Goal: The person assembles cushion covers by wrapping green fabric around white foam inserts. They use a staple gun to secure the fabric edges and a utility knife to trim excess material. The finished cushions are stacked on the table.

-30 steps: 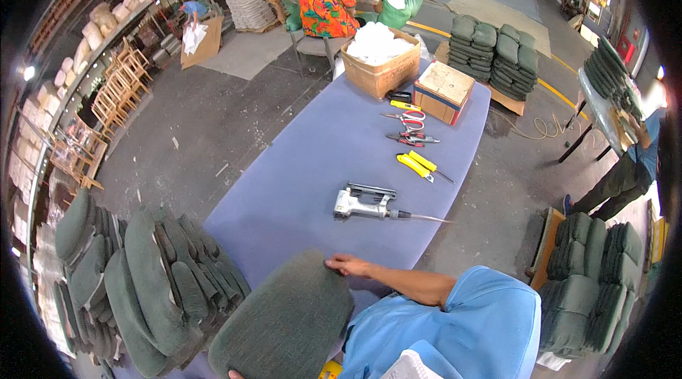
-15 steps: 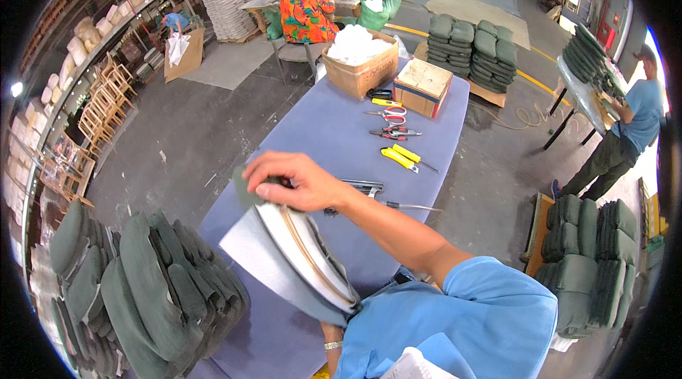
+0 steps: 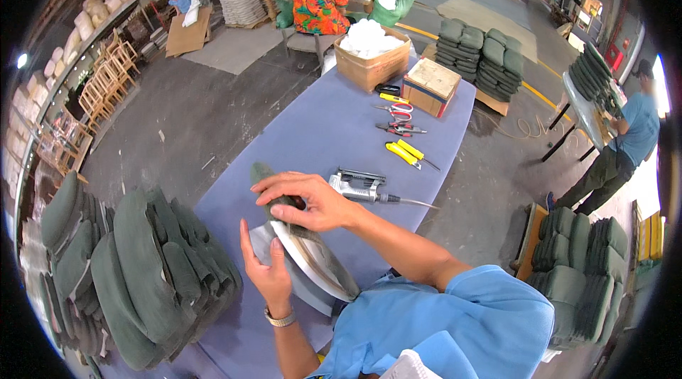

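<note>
A seat cushion [image 3: 312,262] stands on edge on the blue-covered table [image 3: 320,130], its pale wooden underside and dark green fabric rim showing. My right hand [image 3: 305,201] grips its upper edge from above. My left hand [image 3: 264,271] lies flat against its left side, fingers spread, with a watch at the wrist. A metal staple gun [image 3: 359,186] lies on the table just beyond my right hand, its hose running to the right.
Stacks of green cushions [image 3: 135,265] stand at my left. Further up the table lie yellow-handled tools [image 3: 406,153], pliers [image 3: 398,120], a wooden box [image 3: 430,86] and a cardboard box of white stuffing [image 3: 371,59]. One person sits beyond the table, another stands at the right.
The cushion has been lifted from low at the table's near end and turned on edge. My right hand moved to its top edge and my left hand came against its side.
</note>
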Motion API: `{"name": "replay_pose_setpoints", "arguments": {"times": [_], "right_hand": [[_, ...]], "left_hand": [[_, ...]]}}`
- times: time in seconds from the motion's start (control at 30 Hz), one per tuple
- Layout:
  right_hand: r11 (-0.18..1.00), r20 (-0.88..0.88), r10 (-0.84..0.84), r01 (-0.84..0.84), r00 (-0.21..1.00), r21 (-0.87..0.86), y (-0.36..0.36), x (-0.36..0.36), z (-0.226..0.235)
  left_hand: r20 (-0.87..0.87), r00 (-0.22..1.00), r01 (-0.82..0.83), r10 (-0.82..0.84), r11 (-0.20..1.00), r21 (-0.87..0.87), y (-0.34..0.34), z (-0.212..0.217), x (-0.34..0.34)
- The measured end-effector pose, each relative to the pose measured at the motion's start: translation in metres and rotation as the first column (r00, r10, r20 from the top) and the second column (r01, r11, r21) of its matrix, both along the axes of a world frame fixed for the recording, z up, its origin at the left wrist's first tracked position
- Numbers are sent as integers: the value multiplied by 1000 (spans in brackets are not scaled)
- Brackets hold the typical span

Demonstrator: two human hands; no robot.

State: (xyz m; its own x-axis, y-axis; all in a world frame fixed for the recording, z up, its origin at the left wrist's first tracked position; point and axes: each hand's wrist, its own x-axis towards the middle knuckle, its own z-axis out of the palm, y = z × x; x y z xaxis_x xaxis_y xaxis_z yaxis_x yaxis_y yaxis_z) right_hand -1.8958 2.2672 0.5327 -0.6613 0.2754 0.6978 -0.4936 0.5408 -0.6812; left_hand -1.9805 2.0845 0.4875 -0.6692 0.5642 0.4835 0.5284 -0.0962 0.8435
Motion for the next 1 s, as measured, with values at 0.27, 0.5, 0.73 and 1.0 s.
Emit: {"name": "replay_pose_setpoints", "arguments": {"times": [0.27,0.5,0.73,1.0], "right_hand": [[991,-474,130,-104,871,79,-23,74,91],[960,-716,115,-263,688,-99,-73,127,152],[965,-670,123,-246,732,-91,-59,152,144],[983,-111,-105,120,988,139,-12,79,43]], "left_hand": [[-3,997,-78,78,997,-14,-18,-19,-10],[54,989,-136,139,989,-63,-27,-15,-1],[64,987,-140,145,988,-68,-30,-11,10],[59,994,-84,93,987,-133,-20,3,31]]}}
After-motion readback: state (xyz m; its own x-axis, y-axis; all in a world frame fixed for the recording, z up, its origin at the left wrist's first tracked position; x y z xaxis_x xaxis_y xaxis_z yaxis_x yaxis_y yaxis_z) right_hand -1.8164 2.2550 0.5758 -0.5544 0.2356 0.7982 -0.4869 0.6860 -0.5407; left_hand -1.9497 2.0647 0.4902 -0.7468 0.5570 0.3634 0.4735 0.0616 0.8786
